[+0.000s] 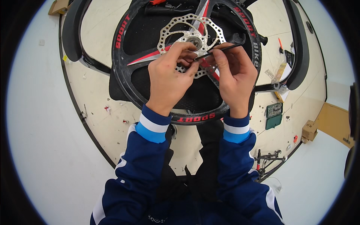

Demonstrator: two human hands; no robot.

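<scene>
Hands are both pinched on a thin black hex key (219,50) over the brake disc (191,35) at the wheel's (123,41) centre; left hand (170,77) steadies its tip, right hand (234,73) grips the shank. I'd seat it fully before turning, or the bolt rounds.

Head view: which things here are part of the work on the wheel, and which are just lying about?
In use:
black spoked bicycle wheel
silver perforated brake disc
thin black hex key
left hand
right hand

Lying about:
green flat case
small cardboard box
black curved mudguards

Bright, even light, soft shadows, sharp centre, fisheye-bent dark rim.
</scene>
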